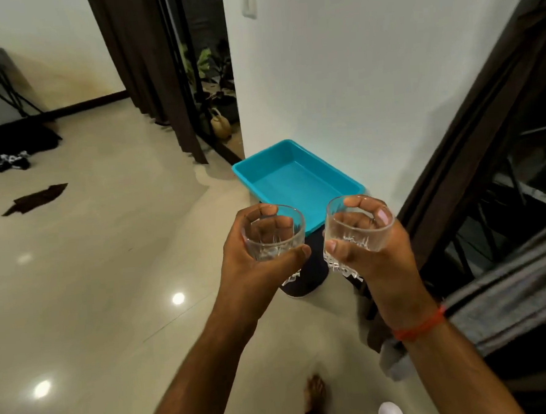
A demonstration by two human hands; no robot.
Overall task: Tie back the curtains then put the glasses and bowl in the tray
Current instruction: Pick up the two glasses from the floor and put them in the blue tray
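Observation:
My left hand [252,259] grips a clear cut-glass tumbler [273,235], held upright above the floor. My right hand [374,258] grips a second clear tumbler [359,225], side by side with the first. Just beyond both glasses, an empty turquoise tray [295,180] rests on a dark stool against the white wall. A white bowl [391,413] shows partly at the bottom edge, near my bare foot. Dark brown curtains hang at the far doorway [151,70] and along the right side [482,104].
A dark cloth strip [36,199] lies on the glossy tiled floor at left, with dark items [10,159] further back. A grey cloth [510,294] drapes over a dark frame on the right. Potted plants [213,82] stand past the doorway.

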